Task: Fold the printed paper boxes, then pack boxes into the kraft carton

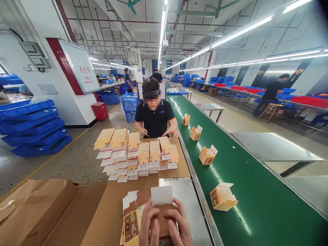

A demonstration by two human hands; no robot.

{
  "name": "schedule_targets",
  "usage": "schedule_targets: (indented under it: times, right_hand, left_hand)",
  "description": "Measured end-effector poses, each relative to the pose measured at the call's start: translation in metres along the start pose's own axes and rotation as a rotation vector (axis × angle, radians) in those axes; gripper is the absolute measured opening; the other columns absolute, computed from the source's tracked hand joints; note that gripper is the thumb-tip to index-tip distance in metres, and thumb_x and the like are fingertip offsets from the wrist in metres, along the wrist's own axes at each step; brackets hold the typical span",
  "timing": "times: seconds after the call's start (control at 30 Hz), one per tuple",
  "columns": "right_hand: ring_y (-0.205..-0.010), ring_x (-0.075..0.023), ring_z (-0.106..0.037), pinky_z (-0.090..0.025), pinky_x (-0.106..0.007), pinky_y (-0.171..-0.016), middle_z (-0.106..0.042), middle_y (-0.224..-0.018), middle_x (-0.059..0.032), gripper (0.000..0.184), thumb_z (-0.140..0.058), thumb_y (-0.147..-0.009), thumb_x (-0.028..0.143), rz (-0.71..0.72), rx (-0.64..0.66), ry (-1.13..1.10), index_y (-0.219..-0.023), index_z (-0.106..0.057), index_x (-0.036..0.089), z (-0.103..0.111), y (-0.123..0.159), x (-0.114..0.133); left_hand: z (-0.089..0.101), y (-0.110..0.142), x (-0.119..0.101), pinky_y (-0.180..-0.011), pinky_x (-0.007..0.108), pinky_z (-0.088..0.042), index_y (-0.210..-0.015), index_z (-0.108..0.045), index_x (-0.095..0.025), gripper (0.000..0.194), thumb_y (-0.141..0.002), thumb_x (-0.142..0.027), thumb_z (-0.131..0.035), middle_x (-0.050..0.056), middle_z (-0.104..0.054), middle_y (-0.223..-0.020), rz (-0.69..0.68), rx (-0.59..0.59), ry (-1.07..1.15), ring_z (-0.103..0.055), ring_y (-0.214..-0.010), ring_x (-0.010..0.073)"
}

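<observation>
Between both hands, low in the head view, is a small cardboard box (162, 196) with a white flap standing up and a brown face towards me. My left hand (149, 222) wraps its left side, fingers bent over the front. My right hand (178, 220) grips the right side the same way, its thumb against the brown face. Just left of my left hand lies a stack of flat printed cartons (131, 225) in brown and cream. The box's lower end is partly hidden by my fingers.
Rows of stacked boxes (119, 136) stand on the cardboard-covered table ahead. Facing me sits a co-worker (155, 116). A green conveyor belt (246, 191) runs along the right, carrying several open boxes (223, 197). A large brown carton (36, 205) is at lower left, blue trays (33, 128) behind.
</observation>
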State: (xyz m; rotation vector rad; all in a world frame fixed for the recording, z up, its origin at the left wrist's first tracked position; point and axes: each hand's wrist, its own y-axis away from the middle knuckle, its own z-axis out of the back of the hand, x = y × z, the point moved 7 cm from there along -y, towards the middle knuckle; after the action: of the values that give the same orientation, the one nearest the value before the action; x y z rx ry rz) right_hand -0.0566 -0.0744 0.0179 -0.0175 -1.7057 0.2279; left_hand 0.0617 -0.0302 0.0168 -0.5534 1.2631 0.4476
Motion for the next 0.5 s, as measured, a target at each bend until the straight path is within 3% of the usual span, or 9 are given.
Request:
schedule_targets:
  times: [0.1, 0.2, 0.27, 0.33, 0.37, 0.43, 0.5]
  right_hand:
    - [-0.083, -0.0210, -0.058, -0.047, -0.032, -0.075, -0.052, -0.104, -0.0101, 0.053, -0.038, -0.085, 0.061, 0.008, 0.103, 0.136, -0.062, -0.062, 0.020, 0.000, -0.004, 0.003]
    - [-0.083, -0.0216, -0.059, -0.047, -0.032, -0.074, -0.052, -0.103, -0.0106, 0.053, -0.039, -0.084, 0.061, -0.045, 0.153, 0.115, -0.063, -0.063, 0.020, 0.003, 0.001, -0.005]
    - [-0.096, -0.0258, -0.059, -0.047, -0.034, -0.082, -0.054, -0.111, -0.0108, 0.048, -0.053, -0.073, 0.067, -0.089, 0.183, 0.009, -0.090, -0.065, 0.024, 0.004, 0.011, -0.016]
    - [-0.102, -0.0292, -0.059, -0.047, -0.038, -0.085, -0.055, -0.116, -0.0111, 0.082, -0.067, -0.054, 0.072, -0.200, 0.222, -0.101, -0.121, -0.048, 0.028, 0.004, 0.025, -0.038]
    - [-0.102, -0.0298, -0.060, -0.048, -0.039, -0.084, -0.056, -0.116, -0.0114, 0.098, -0.069, -0.046, 0.073, -0.270, 0.229, -0.145, -0.127, -0.037, 0.028, 0.005, 0.032, -0.052]
    - [-0.095, -0.0287, -0.064, -0.049, -0.039, -0.079, -0.060, -0.110, -0.0106, 0.101, -0.070, -0.042, 0.074, -0.392, 0.191, -0.197, -0.123, -0.032, 0.028, 0.014, 0.038, -0.077]
    - [-0.089, -0.0275, -0.066, -0.051, -0.039, -0.076, -0.063, -0.101, -0.0092, 0.083, -0.070, -0.050, 0.069, -0.472, 0.073, -0.201, -0.112, -0.035, 0.026, 0.033, 0.028, -0.093]
  left_hand:
    - [-0.005, -0.003, 0.005, -0.094, 0.040, -0.042, -0.060, -0.058, -0.023, 0.046, -0.085, -0.051, -0.032, 0.013, -0.062, -0.107, -0.035, 0.140, -0.132, -0.053, -0.110, 0.0289]
    - [-0.003, -0.001, 0.014, -0.086, 0.040, -0.046, -0.055, -0.054, -0.023, 0.048, -0.083, -0.055, -0.031, 0.012, -0.062, -0.098, 0.007, 0.193, -0.151, -0.057, -0.095, 0.0276]
    - [0.004, -0.001, 0.014, -0.091, 0.040, -0.044, -0.065, -0.058, -0.023, 0.045, -0.083, -0.055, -0.034, 0.011, -0.060, -0.106, 0.031, 0.126, -0.139, -0.055, -0.105, 0.0281]
    - [0.009, -0.002, 0.015, -0.099, 0.038, -0.040, -0.089, -0.060, -0.021, 0.042, -0.083, -0.055, -0.035, 0.011, -0.054, -0.124, 0.059, 0.058, -0.080, -0.047, -0.119, 0.0268]
    - [0.009, -0.004, 0.017, -0.101, 0.037, -0.038, -0.101, -0.057, -0.021, 0.044, -0.084, -0.055, -0.034, 0.010, -0.049, -0.132, 0.074, 0.050, -0.033, -0.044, -0.125, 0.0253]
    - [0.008, -0.011, 0.031, -0.105, 0.033, -0.036, -0.116, -0.048, -0.022, 0.048, -0.086, -0.054, -0.030, 0.007, -0.042, -0.141, 0.143, 0.085, -0.005, -0.039, -0.129, 0.0212]
    - [0.011, -0.020, 0.060, -0.105, 0.029, -0.035, -0.120, -0.043, -0.023, 0.049, -0.085, -0.054, -0.028, 0.005, -0.040, -0.143, 0.279, 0.128, -0.145, -0.036, -0.131, 0.0172]
